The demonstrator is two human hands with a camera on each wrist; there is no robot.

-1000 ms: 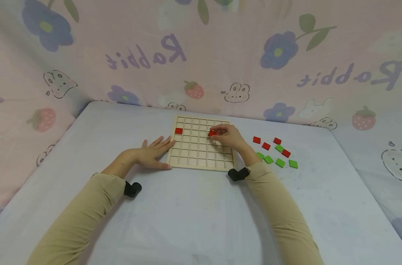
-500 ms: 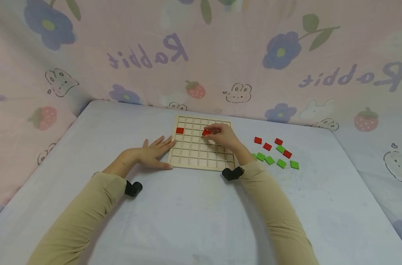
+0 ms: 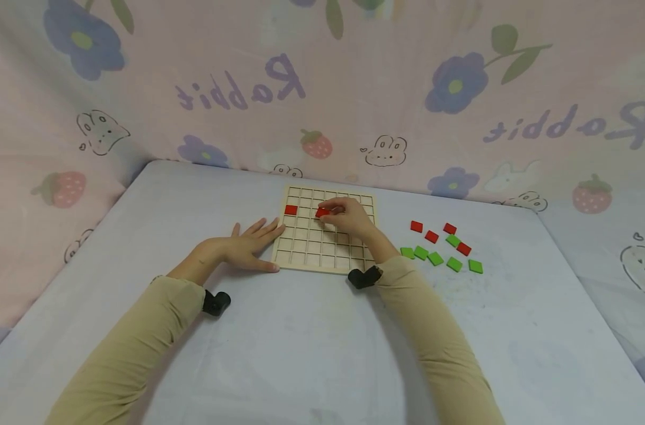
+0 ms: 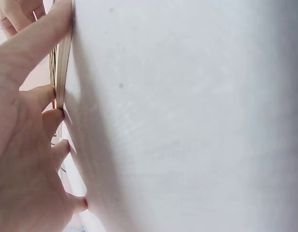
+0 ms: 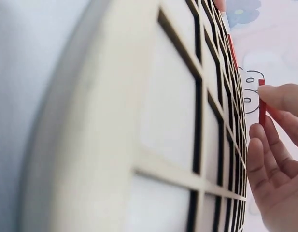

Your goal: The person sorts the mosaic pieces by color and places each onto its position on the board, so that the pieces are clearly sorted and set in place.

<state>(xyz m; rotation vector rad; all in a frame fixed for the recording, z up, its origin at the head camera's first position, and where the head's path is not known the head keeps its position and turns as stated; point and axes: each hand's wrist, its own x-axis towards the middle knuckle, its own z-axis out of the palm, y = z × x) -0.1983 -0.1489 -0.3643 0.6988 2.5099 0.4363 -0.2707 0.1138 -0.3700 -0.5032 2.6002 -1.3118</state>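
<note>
Just above the gridded board (image 3: 314,247), I saw the right hand (image 3: 350,219) pinching a red tile (image 5: 262,107) between thumb and fingers (image 3: 334,202), sleeved forearm (image 3: 434,330) slanting in from the right. In my right wrist view, the square tile, edge-on, ran nearly parallel to the board's face. The left hand (image 3: 245,249), fingers splayed, touched the board's left edge. Loose tiles (image 3: 435,258) lay rightward on the surface (image 3: 301,348).

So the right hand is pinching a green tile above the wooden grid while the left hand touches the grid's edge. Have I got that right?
Not quite: the tile is red, not green, as the right wrist view shows. The right hand does pinch it above the wooden grid, and the left hand touches the grid's edge.
</note>
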